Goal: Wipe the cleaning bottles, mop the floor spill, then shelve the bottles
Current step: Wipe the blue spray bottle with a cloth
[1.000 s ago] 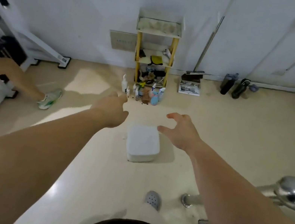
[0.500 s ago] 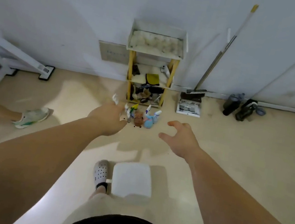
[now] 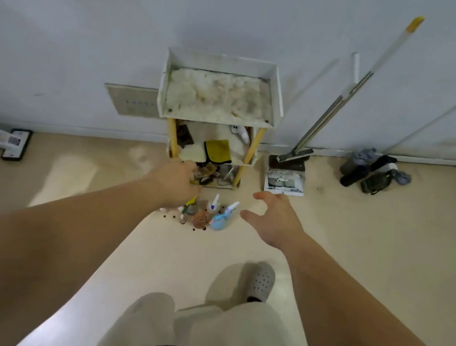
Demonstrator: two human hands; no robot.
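1. Left hand: arm stretched forward and down, and the back of the hand faces the camera in front of the bottom tier of the shelf. The fingers point away and are hidden, so I cannot tell whether they grip anything
2. Right hand: held well apart from the left, palm down, with fingers and thumb spread and lightly bent. It holds nothing and hovers just right of the bottles
3. Cluster of small plastic cleaning bottles: they stand upright on the beige floor directly in front of the shelf, between the two hands. A pale blue spray bottle with a white trigger is at the right end; the left end is partly covered by the left wrist
4. Small dark spots lie on the floor at the near edge of the cluster
5. Narrow shelf unit with yellow posts and a white rimmed top tray: it stands against the grey wall. A folded yellow cloth lies on the middle tier, and the bottom tier holds mixed small items too blurred to name
6. Long-handled flat mop with a yellow tip: it leans on the wall right of the shelf, its head above a white box
7. Two dark drink bottles lie by the skirting further right
8. A grey perforated clog is planted on the floor below the right hand
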